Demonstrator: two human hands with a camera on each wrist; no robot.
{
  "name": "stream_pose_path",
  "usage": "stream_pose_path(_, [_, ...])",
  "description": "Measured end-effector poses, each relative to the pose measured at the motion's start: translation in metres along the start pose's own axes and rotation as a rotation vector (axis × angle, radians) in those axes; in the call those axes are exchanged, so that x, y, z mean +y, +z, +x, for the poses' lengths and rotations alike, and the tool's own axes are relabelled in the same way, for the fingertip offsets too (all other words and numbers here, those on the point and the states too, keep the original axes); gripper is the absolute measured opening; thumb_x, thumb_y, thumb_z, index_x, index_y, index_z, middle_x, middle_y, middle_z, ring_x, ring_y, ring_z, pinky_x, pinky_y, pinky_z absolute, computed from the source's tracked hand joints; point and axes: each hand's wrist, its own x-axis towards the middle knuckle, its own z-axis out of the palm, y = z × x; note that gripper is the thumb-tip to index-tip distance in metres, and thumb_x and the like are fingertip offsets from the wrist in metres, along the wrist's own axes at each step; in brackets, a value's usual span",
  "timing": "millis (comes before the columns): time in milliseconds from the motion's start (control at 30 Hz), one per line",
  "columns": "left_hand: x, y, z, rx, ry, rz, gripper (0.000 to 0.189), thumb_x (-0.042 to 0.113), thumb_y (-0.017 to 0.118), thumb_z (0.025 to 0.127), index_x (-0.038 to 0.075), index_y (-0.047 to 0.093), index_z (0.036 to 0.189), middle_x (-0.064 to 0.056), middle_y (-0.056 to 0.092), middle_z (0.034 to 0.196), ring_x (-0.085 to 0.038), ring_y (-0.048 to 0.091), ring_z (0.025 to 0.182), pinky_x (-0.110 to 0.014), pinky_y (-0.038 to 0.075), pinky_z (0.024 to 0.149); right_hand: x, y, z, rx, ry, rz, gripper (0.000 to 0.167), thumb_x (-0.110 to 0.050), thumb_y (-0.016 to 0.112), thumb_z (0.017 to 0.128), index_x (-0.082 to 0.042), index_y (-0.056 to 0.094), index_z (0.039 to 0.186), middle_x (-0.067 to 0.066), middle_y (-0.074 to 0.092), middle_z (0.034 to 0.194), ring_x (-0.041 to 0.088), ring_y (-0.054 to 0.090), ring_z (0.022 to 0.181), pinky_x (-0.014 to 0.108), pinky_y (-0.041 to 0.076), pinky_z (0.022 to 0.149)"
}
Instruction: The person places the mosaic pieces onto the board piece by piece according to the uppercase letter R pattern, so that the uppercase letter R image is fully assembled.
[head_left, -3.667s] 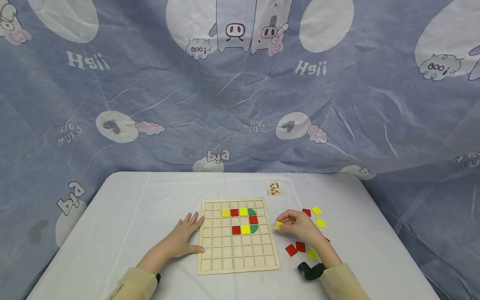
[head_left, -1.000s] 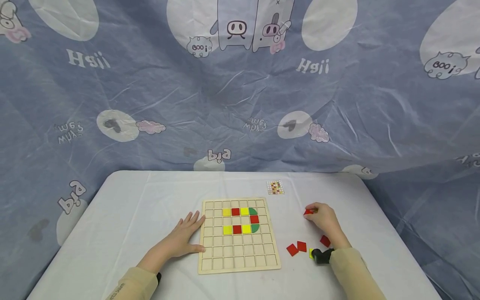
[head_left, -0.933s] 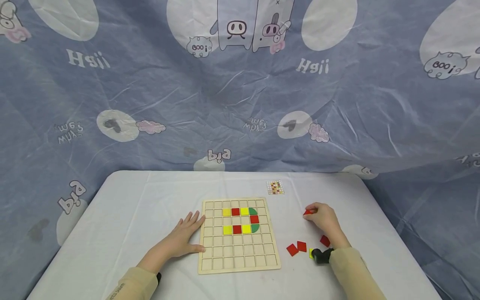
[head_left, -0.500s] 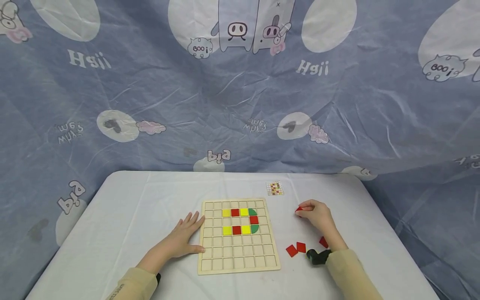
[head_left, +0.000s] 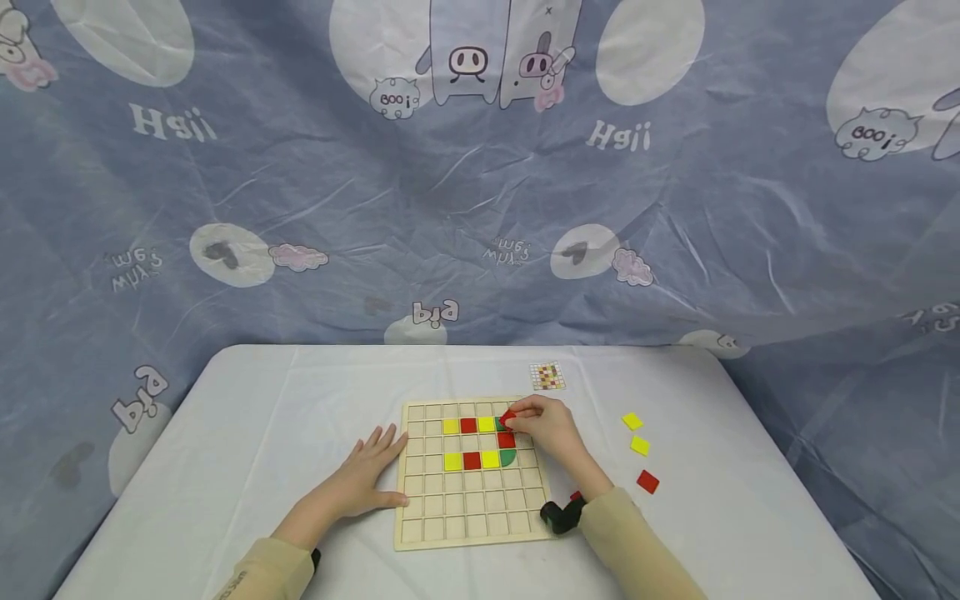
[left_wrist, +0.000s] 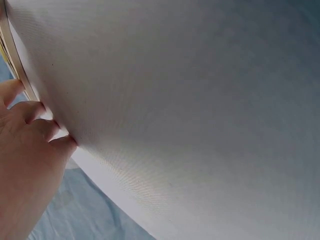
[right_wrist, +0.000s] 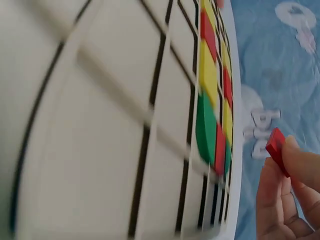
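Note:
My right hand [head_left: 551,427] pinches a red square tile [right_wrist: 277,147] between thumb and fingertips, over the upper right of a wooden grid board [head_left: 465,517]. Beneath it, the upper green quarter-round tile is partly covered in the head view. Yellow tiles [head_left: 487,425], red tiles [head_left: 472,461] and a lower green quarter-round tile [head_left: 507,457] sit in the board's cells, forming a shape bent round at the right. With fingers spread, my left hand [head_left: 363,473] lies at the board's left edge, its thumb and a fingertip touching the frame; its fingertips [left_wrist: 65,142] also show in the left wrist view.
Two loose yellow tiles [head_left: 640,446] and a red tile [head_left: 648,482] lie right of the board; another red bit peeks out by the right wrist's black camera [head_left: 561,517]. A small pattern card [head_left: 547,376] lies behind the board. A patterned curtain [head_left: 450,183] hangs beyond the table.
The right hand took a red tile from the loose pieces at the right and carried it left over the board. A yellow tile was added to the lower row earlier. The left hand stayed put.

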Motion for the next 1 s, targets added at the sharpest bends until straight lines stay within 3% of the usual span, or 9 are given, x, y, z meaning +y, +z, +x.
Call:
stream_pose_path(233, [-0.001, 0.001, 0.001, -0.002, -0.002, 0.001, 0.103, 0.051, 0.08, 0.073, 0.01, 0.033, 0.154, -0.018, 0.019, 0.163, -0.04, 0.009, 0.152, -0.06, 0.01, 0.122, -0.013, 0.038, -0.002, -0.118, -0.11, -0.021, 0.015, -0.01, 0.077, 0.084, -0.01, 0.076, 0.099, 0.002, 0.074, 0.09, 0.013, 0.066, 0.074, 0.026, 0.054, 0.066])
stream_pose_path(467, [-0.001, 0.001, 0.001, -0.004, 0.0, -0.007, 0.102, 0.049, 0.081, 0.073, 0.01, 0.033, 0.154, -0.017, 0.02, 0.163, -0.041, 0.01, 0.152, -0.06, 0.01, 0.122, -0.021, 0.062, -0.005, -0.158, -0.159, -0.106, 0.011, -0.011, 0.078, 0.083, -0.014, 0.078, 0.093, 0.003, 0.074, 0.092, 0.009, 0.062, 0.072, 0.023, 0.051, 0.067])
stream_pose_path(833, [-0.001, -0.001, 0.0, -0.002, 0.006, -0.011, 0.101, 0.049, 0.081, 0.074, 0.01, 0.033, 0.154, -0.018, 0.019, 0.163, -0.041, 0.009, 0.152, -0.06, 0.009, 0.122, -0.027, 0.074, -0.007, -0.165, -0.259, -0.262, 0.007, -0.008, 0.075, 0.086, -0.013, 0.079, 0.088, 0.004, 0.074, 0.102, 0.014, 0.062, 0.083, 0.024, 0.053, 0.07])
stream_pose_path(1000, [-0.002, 0.0, 0.001, -0.007, 0.003, -0.011, 0.101, 0.051, 0.08, 0.074, 0.011, 0.032, 0.154, -0.017, 0.018, 0.164, -0.04, 0.008, 0.152, -0.06, 0.009, 0.122, -0.026, 0.074, -0.008, -0.164, -0.308, -0.307, 0.008, -0.007, 0.075, 0.085, -0.01, 0.079, 0.091, 0.004, 0.069, 0.094, 0.014, 0.06, 0.08, 0.022, 0.051, 0.068])
